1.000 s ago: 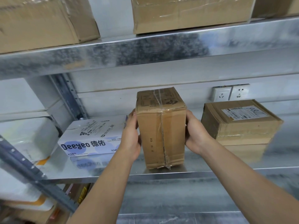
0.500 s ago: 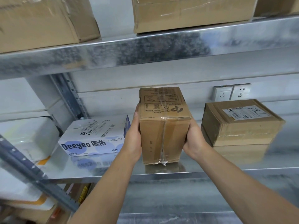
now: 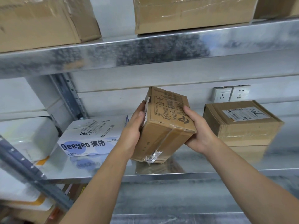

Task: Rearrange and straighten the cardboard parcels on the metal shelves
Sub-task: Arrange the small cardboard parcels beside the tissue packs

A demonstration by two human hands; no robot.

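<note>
A tall taped cardboard parcel (image 3: 163, 126) hangs tilted just above the middle metal shelf (image 3: 161, 174), its top leaning to the right. My left hand (image 3: 131, 131) grips its left side with the thumb along the edge. My right hand (image 3: 198, 131) holds the right side and underside, fingers curled over the printed top face. To the right lies a flat cardboard parcel (image 3: 242, 120) with a white label, stacked on another brown box (image 3: 246, 152).
A white and blue Deeyeo box (image 3: 92, 136) lies left of the held parcel. Large cardboard boxes (image 3: 194, 13) stand on the upper shelf (image 3: 145, 52). Wall sockets (image 3: 231, 94) sit behind. A slanted metal upright (image 3: 32, 173) and white packages (image 3: 24, 138) fill the left.
The parcel has been lifted off the shelf and tipped, its top swinging to the right; my right hand slid under its right side.
</note>
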